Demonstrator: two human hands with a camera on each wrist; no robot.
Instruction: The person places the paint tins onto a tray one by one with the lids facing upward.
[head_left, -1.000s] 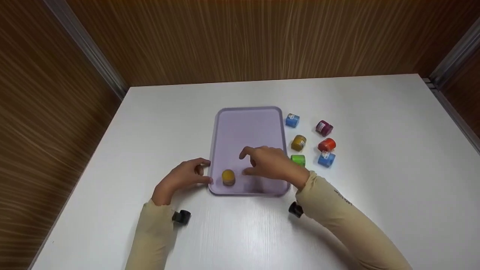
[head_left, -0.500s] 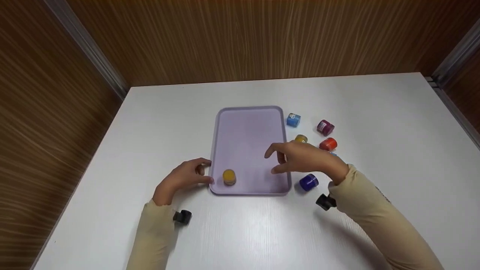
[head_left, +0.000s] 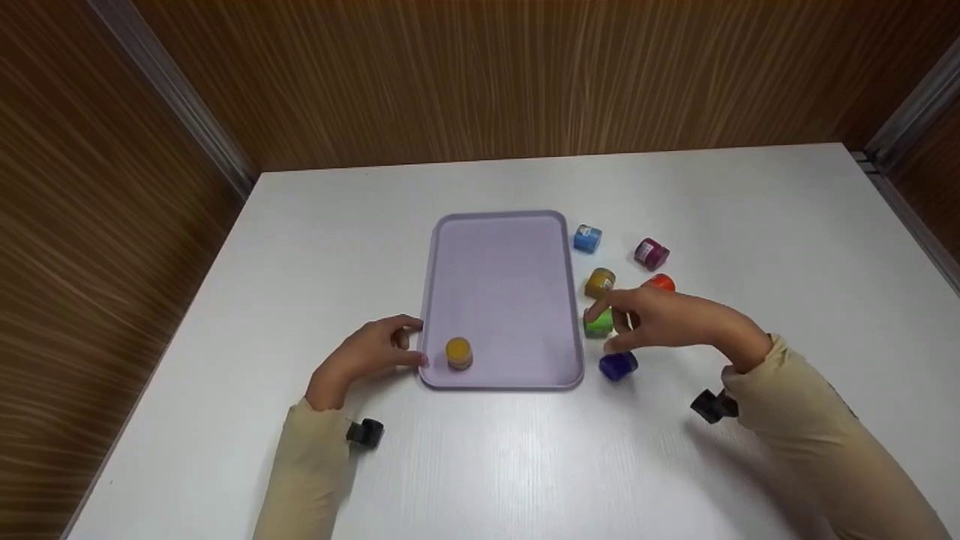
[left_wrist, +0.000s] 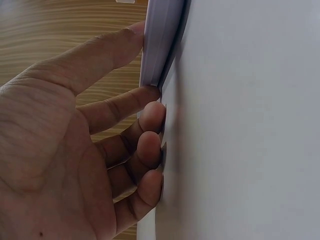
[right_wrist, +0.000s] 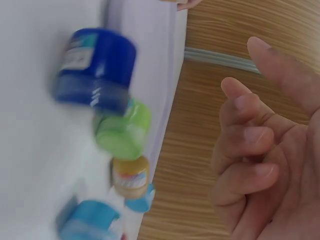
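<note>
My left hand (head_left: 369, 351) touches the left rim of a lilac tray (head_left: 499, 300), thumb and index fingertip against its edge in the left wrist view. Inside the tray, near its front left corner, a yellow-lidded paint jar (head_left: 459, 352) stands upright. Over the jars to the right of the tray hovers my right hand (head_left: 664, 319), fingers loosely bent and holding nothing. Beneath its fingertips lie a green paint jar (head_left: 598, 324) and a dark blue paint jar (right_wrist: 97, 70), both on their sides. The right wrist view shows the hand's palm (right_wrist: 285, 185) apart from the jars.
Beyond the right hand lie a yellow jar (head_left: 600, 283), a light blue jar (head_left: 587, 238), a purple jar (head_left: 651, 254) and a partly covered red jar (head_left: 661, 283). Another blue jar (right_wrist: 90, 221) shows in the right wrist view. A wood-grain panel (head_left: 525, 82) stands behind the white table (head_left: 337, 232).
My right hand has moved right, from over the tray to above the jars beside it. The dark blue and green jars have come into sight. My left hand has stayed at the tray's edge.
</note>
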